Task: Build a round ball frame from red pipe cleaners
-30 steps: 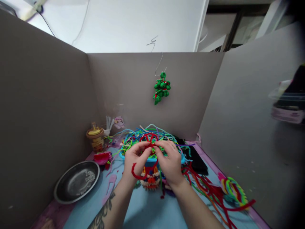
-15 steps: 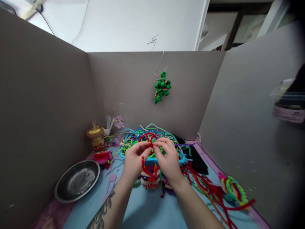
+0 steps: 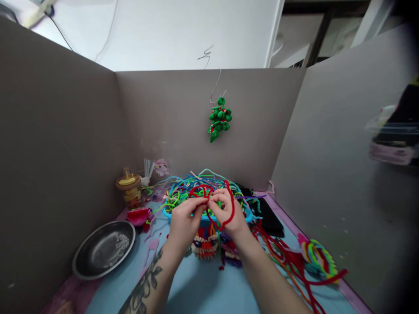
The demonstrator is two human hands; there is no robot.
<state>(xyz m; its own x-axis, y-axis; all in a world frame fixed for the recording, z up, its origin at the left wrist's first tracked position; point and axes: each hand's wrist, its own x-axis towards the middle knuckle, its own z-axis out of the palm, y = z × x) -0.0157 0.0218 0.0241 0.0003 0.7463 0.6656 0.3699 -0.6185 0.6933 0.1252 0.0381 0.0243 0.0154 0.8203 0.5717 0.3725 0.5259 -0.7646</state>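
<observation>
Both my hands meet above the middle of the table. My left hand (image 3: 186, 216) is closed, its thumb and fingertips pinching the near edge of a red pipe cleaner wheel shape (image 3: 200, 187) with spokes. My right hand (image 3: 231, 218) is closed as well, pinching a red pipe cleaner (image 3: 233, 205) right beside the left fingertips. This strand loops across the back of my right hand. The exact joint between the fingers is hidden. Behind them stands a blue tray (image 3: 240, 218) heaped with pipe cleaners (image 3: 178, 192) in many colours.
Small fuzzy figures (image 3: 204, 246) sit under my hands. At left are a metal bowl (image 3: 104, 248) with white bits and a brown cup (image 3: 130, 192). Red pipe cleaners (image 3: 291, 257) and a coiled bundle (image 3: 319, 257) lie right. A green ornament (image 3: 220, 120) hangs on the back panel.
The loose red pipe cleaner end has swung from the left, below my hands, to the right, over the back of my right hand. Both hands stay together at the wheel.
</observation>
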